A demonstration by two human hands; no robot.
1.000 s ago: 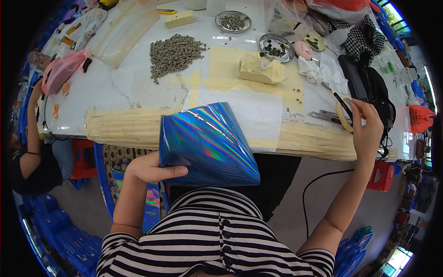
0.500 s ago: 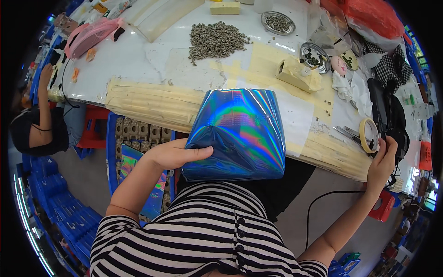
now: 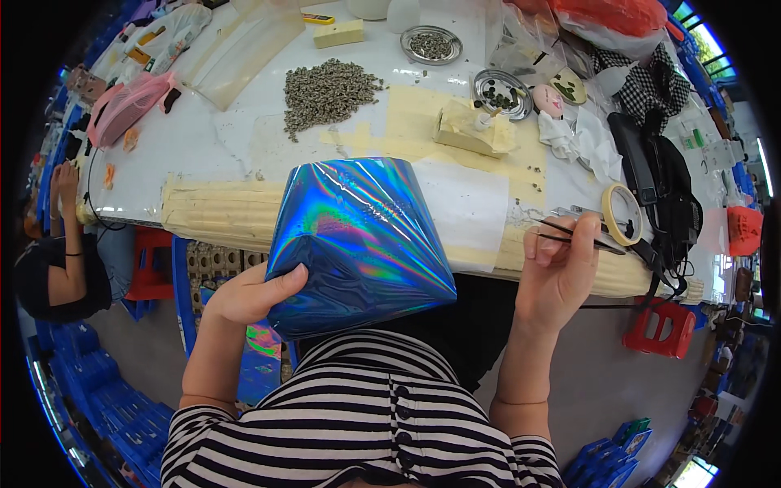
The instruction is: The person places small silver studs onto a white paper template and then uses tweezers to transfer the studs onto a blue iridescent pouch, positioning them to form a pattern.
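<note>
My left hand (image 3: 248,293) grips the lower left edge of a shiny blue holographic pouch (image 3: 362,244), thumb on top and fingers hidden beneath. It lies tilted in front of my body, its far edge over the table's padded front edge. In my right hand (image 3: 557,276) is a pair of thin dark tweezers (image 3: 608,249), pinched between thumb and fingers, tips pointing left. That hand is raised near the table edge, apart from the pouch. Just behind it stands a roll of tan tape (image 3: 622,213).
A heap of small metal pieces (image 3: 325,93) lies on the table (image 3: 220,138). Two round metal dishes, one of metal bits (image 3: 431,45) and one of dark pieces (image 3: 503,93), stand behind a cream block (image 3: 472,130). A black bag (image 3: 667,187) is at right; a co-worker (image 3: 65,268) sits at left.
My right hand has come left from the black bag by the tape roll, now with the tweezers in it. The view has turned, so the table and pouch appear further left. My left hand keeps its grip.
</note>
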